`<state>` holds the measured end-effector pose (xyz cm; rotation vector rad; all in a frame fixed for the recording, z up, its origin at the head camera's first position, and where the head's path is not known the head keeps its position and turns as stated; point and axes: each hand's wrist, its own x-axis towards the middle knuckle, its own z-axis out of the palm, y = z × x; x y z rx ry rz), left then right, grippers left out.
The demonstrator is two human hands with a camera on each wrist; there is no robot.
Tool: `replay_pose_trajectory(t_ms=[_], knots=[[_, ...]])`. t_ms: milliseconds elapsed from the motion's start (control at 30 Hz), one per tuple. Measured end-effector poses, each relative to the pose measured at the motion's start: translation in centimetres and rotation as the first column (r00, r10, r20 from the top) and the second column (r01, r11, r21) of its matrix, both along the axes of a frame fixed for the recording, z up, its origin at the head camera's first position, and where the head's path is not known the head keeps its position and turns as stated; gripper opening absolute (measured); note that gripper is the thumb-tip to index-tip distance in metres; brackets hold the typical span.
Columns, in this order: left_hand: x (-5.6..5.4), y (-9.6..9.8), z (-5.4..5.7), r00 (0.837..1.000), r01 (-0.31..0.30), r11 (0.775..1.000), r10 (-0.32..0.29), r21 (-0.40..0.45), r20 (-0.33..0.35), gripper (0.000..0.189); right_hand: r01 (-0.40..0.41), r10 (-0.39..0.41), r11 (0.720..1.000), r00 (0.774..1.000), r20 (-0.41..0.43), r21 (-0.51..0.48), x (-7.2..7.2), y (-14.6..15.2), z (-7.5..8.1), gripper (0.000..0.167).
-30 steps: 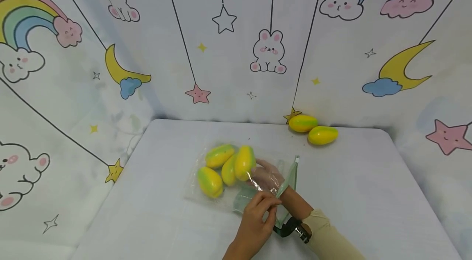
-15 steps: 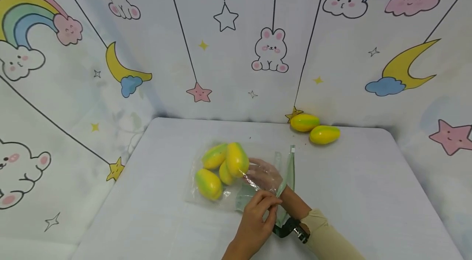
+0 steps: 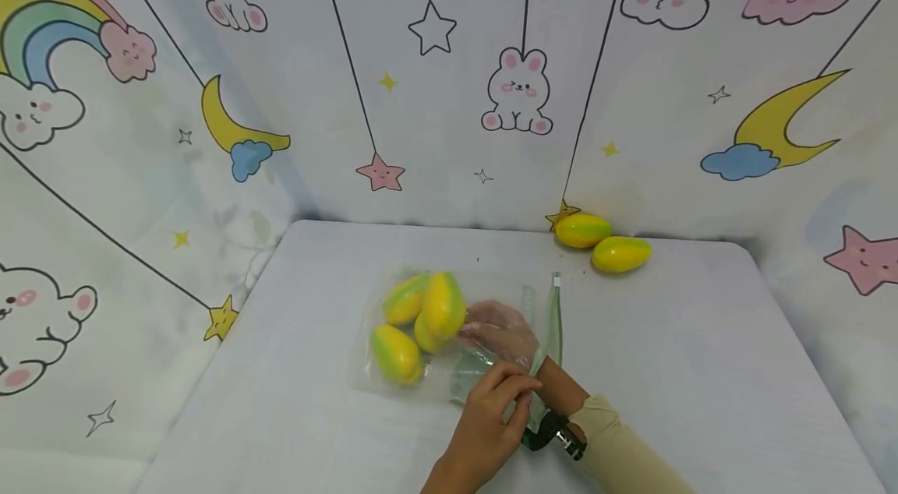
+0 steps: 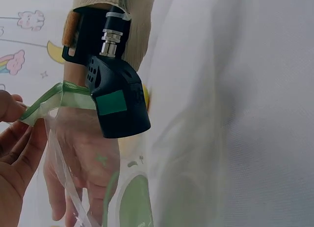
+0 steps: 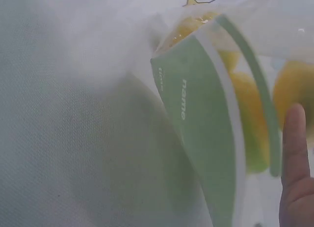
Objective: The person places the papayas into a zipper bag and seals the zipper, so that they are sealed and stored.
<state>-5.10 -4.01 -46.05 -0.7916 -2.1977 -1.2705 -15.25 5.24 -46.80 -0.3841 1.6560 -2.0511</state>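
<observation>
My left hand [image 3: 487, 420] pinches the green zip edge [image 4: 64, 92] of a clear zip bag [image 3: 466, 379] at its mouth. Inside the bag is my right hand [image 3: 501, 332], seen through the film, its fingertips right at a yellow-green, mango-like fruit [image 3: 443, 305]. The left wrist view shows its fingers stretched out and spread. In the right wrist view, one straight digit [image 5: 296, 148] overlaps a yellow fruit [image 5: 292, 85]. Several such fruits lie bunched at the bag's far left end, among them a lower one [image 3: 396, 355] and an upper one [image 3: 403, 301].
Two more of these fruits, one behind [image 3: 582, 231] and one in front [image 3: 621, 254], lie at the back right of the white table [image 3: 281, 369]. A patterned cloth backdrop [image 3: 449, 89] stands along its back and sides. A small black camera [image 3: 550, 432] is strapped to the right wrist.
The topmost fruit in the bag has moved left, and my right hand has shifted slightly the same way. My left hand keeps its pinch on the bag's edge.
</observation>
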Motion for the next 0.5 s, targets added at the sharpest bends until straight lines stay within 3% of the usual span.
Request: replay_pose_trajectory(t_ms=[233,400,500], knots=[[0.11,-0.12,0.24,0.998,0.056,0.998,-0.055,-0.021,0.031,0.027,-0.224,0.217,0.973,0.97,-0.109,-0.061,0.42,0.24,0.31,0.044],[0.09,-0.19,0.18,0.998,0.066,0.997,-0.066,-0.045,0.01,0.026,-0.313,0.297,0.945,0.943,-0.149,-0.096,0.79,0.2,0.61,0.037],[-0.01,-0.16,0.15,0.997,0.076,0.995,-0.076,-0.06,-0.007,0.024,-0.361,0.349,0.932,0.922,-0.169,-0.044,0.87,0.19,0.79,0.038]])
